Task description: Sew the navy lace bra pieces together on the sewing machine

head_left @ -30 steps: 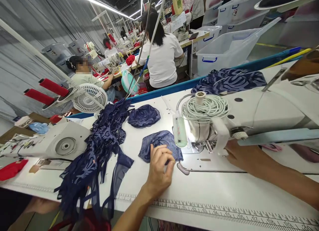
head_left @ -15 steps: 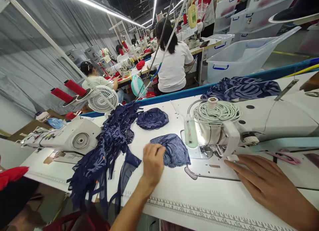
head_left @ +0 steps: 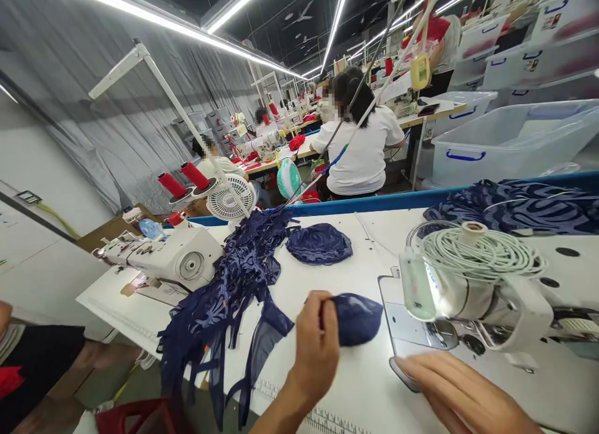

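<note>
My left hand (head_left: 316,343) pinches the left edge of a navy cloth cup piece (head_left: 360,320), which is partly lifted off the white table. Its smooth, sheer side faces up. My right hand (head_left: 461,387) holds nothing; its fingers stretch out over the front edge of the sewing machine's metal plate (head_left: 407,328), apart from the cloth. Behind the held piece lies a small stack of navy lace cups (head_left: 319,243). To the left, a long heap of navy lace garments with straps (head_left: 234,278) hangs over the table's front edge.
A sewing machine (head_left: 519,303) with a coil of pale green cord (head_left: 482,256) stands at right. Another machine (head_left: 173,256) and a white fan (head_left: 231,197) are at left. More navy lace (head_left: 515,206) lies at the back right. A co-worker in white (head_left: 360,153) sits beyond.
My left hand has gripped the cup piece and turned its lace side from view. My right hand has moved away from the needle area towards the plate's front left corner. The view has shifted.
</note>
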`<state>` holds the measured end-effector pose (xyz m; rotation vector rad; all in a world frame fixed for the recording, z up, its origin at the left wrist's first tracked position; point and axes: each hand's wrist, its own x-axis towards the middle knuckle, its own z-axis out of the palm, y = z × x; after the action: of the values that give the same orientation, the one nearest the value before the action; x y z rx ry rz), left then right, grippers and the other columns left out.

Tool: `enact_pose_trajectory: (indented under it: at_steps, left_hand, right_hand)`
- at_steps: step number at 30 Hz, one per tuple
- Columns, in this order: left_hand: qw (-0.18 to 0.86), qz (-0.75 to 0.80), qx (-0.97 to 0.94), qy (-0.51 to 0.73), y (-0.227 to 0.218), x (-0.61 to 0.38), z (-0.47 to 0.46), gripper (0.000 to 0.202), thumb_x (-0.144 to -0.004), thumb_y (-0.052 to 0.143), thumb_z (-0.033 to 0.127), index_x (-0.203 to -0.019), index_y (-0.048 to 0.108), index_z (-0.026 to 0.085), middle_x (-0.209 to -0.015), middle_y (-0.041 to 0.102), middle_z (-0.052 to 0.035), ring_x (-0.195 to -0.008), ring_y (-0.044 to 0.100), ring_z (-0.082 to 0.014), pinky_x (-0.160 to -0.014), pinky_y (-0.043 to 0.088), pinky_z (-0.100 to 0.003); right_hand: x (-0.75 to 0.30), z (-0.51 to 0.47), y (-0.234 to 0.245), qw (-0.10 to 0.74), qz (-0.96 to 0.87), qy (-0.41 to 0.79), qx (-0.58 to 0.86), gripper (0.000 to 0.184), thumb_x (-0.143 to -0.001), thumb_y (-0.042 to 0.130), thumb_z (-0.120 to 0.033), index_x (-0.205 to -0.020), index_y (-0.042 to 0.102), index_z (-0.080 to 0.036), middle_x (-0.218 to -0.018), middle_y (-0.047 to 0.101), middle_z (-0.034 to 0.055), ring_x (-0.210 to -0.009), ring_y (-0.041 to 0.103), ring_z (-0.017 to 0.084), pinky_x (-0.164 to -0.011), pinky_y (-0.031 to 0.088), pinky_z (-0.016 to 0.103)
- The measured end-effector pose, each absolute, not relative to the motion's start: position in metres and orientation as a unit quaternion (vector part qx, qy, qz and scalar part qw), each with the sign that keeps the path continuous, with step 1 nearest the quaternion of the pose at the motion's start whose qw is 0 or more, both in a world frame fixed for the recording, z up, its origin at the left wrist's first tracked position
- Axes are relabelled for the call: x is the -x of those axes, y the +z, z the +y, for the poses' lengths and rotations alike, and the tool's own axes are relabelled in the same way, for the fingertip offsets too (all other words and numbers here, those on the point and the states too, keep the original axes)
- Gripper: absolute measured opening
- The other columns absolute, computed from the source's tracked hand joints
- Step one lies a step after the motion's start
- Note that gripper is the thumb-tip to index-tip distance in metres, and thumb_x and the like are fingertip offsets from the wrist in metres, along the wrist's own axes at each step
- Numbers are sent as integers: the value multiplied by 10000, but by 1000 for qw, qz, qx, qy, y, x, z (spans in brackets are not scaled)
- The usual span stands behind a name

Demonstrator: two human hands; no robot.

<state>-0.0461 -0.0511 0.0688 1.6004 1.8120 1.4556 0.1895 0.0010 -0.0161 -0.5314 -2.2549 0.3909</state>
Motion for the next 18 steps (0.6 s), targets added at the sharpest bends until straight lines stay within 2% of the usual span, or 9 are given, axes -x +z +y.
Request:
enact_pose_trajectory:
  at_steps: [3,5,8,11,18]
  left_hand:
    - [212,647,-475,557,91,68,-73,323,-1045,433,465,-860,512,211,-692,373,50,-610,352,-118,-572,324,-233]
    - [237,651,-453,561,92,78,-85,373,-996,516,535,-824,517,204,-664,316,62,-590,298,-107,-545,280,-229]
    - [253,660,-429,562,84,88,-100,425,-938,581,597,-809,554,193,-636,294,66,-579,275,-103,-539,239,-239]
    - [246,663,-423,566,76,96,-108,472,-908,594,636,-762,560,188,-637,307,58,-592,286,-106,-559,247,-247]
    - [264,662,-406,572,69,107,-114,502,-867,634,651,-693,565,186,-589,315,56,-559,287,-101,-534,239,-242]
  right_hand:
    - [-126,35,10,426,-847,198,248,287,-987,483,-280,-1194,679,-318,-987,750,39,-888,723,219,-739,607,326]
    - [-89,70,16,445,-819,179,315,271,-1021,441,-297,-1139,683,-264,-1029,741,60,-956,702,223,-847,588,371]
    - [-51,123,11,457,-783,145,396,254,-1034,456,-282,-1150,668,-205,-1065,713,71,-1010,666,216,-897,557,414]
    - [-34,160,3,436,-772,113,447,258,-1005,574,-372,-1168,648,-186,-1086,673,58,-984,644,193,-877,551,413]
    - [-26,178,3,398,-792,60,458,249,-981,616,-392,-1098,655,-176,-1073,663,50,-964,636,188,-869,546,408]
